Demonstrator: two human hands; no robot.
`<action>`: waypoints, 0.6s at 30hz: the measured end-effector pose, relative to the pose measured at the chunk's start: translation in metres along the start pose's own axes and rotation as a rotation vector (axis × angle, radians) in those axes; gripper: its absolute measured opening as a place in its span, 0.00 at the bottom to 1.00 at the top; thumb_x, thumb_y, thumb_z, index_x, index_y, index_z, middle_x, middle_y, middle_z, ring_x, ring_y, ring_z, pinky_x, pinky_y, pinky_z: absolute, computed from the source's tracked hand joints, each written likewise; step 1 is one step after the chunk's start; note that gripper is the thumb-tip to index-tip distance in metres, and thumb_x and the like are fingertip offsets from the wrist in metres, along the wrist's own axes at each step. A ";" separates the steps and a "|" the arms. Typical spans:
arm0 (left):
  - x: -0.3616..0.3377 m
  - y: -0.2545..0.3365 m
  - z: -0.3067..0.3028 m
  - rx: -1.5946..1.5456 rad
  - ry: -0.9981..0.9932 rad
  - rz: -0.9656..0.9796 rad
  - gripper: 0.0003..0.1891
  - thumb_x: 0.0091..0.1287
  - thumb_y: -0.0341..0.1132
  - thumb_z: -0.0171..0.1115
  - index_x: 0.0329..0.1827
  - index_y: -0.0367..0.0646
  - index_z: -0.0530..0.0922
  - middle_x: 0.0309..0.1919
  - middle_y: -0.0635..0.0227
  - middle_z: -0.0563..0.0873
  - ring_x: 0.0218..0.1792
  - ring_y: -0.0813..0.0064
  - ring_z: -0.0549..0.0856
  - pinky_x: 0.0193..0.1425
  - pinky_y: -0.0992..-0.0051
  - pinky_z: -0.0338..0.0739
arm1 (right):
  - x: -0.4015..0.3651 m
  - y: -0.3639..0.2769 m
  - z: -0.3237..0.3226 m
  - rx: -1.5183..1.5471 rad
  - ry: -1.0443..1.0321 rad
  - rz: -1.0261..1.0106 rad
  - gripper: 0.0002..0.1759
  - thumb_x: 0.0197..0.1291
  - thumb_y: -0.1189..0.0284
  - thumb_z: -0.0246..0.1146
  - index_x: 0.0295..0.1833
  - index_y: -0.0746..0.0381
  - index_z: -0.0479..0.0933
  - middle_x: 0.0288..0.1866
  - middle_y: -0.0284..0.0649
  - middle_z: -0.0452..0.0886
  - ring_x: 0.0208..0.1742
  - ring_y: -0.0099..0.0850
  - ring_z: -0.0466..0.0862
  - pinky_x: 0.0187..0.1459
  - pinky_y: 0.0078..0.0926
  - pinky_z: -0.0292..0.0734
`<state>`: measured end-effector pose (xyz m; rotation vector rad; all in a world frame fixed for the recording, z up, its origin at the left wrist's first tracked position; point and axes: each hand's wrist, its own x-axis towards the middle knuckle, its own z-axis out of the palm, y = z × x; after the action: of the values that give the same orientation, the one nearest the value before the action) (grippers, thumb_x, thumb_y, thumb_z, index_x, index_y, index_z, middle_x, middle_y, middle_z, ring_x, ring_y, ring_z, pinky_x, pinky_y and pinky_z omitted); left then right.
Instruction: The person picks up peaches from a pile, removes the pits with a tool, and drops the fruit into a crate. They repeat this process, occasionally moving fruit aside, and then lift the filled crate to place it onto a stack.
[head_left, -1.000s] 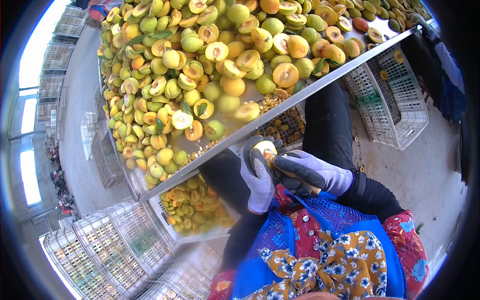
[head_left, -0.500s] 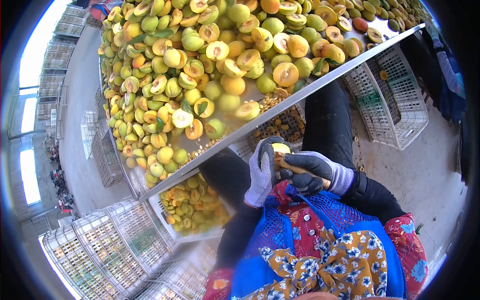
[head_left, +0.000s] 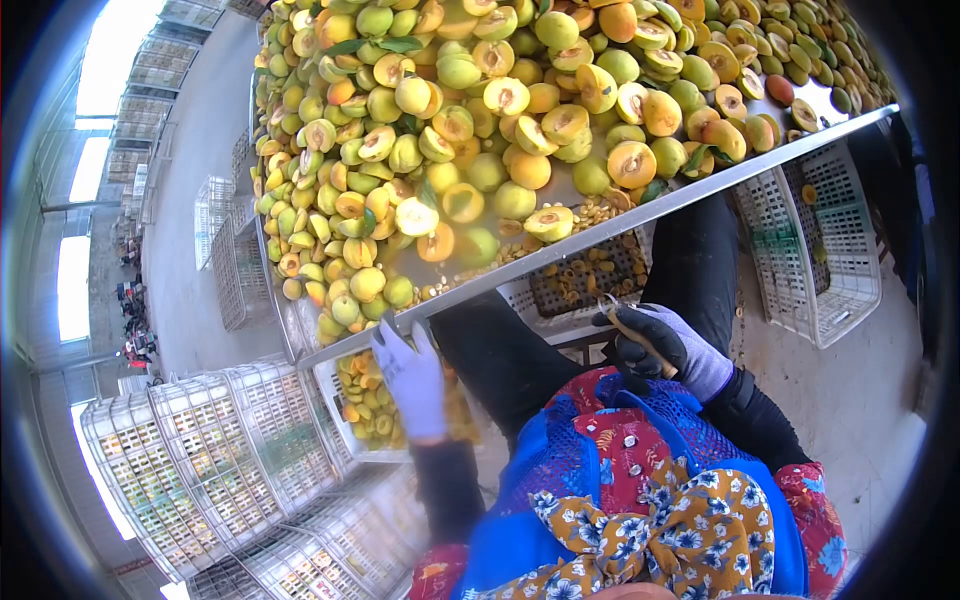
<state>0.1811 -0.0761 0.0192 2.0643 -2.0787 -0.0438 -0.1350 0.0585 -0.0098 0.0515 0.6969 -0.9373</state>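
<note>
Head view, slender tan-handled tool [head_left: 643, 342], halved yellow-green fruit [head_left: 632, 164]

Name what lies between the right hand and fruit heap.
Head view: the metal table edge and a dark crate lie between the right hand and fruit heap.

Honestly couldn't read any text, brand or number anywhere in this one. The white crate [head_left: 770, 240] over on the right had a green patch on its wall, but I couldn't make out letters in it. Same deal with the crate stack [head_left: 205, 450] at lower left: greenish smudges there too, way too unclear to tell if they were lettering or just colour.
</note>
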 end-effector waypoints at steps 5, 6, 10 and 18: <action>0.111 -0.016 0.098 0.038 -0.253 0.111 0.34 0.68 0.50 0.61 0.68 0.30 0.68 0.61 0.35 0.74 0.61 0.38 0.74 0.66 0.54 0.69 | -0.001 -0.007 0.017 -0.174 0.070 -0.042 0.17 0.73 0.57 0.57 0.52 0.60 0.73 0.20 0.32 0.71 0.14 0.19 0.69 0.14 0.17 0.61; 0.115 0.000 0.101 -0.298 -0.268 0.030 0.36 0.66 0.49 0.64 0.68 0.30 0.67 0.61 0.36 0.74 0.61 0.41 0.75 0.65 0.56 0.70 | -0.007 -0.009 0.019 -0.187 0.053 -0.061 0.18 0.74 0.56 0.57 0.50 0.61 0.74 0.20 0.32 0.71 0.14 0.20 0.69 0.15 0.18 0.63; 0.103 0.033 0.090 -0.990 -0.227 0.046 0.37 0.61 0.39 0.71 0.68 0.29 0.63 0.57 0.49 0.77 0.58 0.57 0.78 0.64 0.65 0.72 | -0.012 -0.004 0.020 -0.342 0.094 -0.080 0.18 0.74 0.56 0.56 0.46 0.63 0.76 0.22 0.31 0.74 0.17 0.20 0.73 0.20 0.18 0.67; 0.027 0.087 0.011 -1.410 -0.488 -0.065 0.19 0.75 0.39 0.56 0.63 0.39 0.72 0.50 0.64 0.79 0.52 0.72 0.81 0.56 0.71 0.82 | 0.000 -0.010 0.062 -1.521 0.164 -0.709 0.16 0.70 0.66 0.57 0.52 0.68 0.68 0.30 0.54 0.80 0.32 0.54 0.82 0.32 0.48 0.75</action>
<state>0.0938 -0.1028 0.0266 1.1909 -1.3111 -1.5963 -0.1100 0.0320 0.0411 -1.5534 1.4744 -0.8386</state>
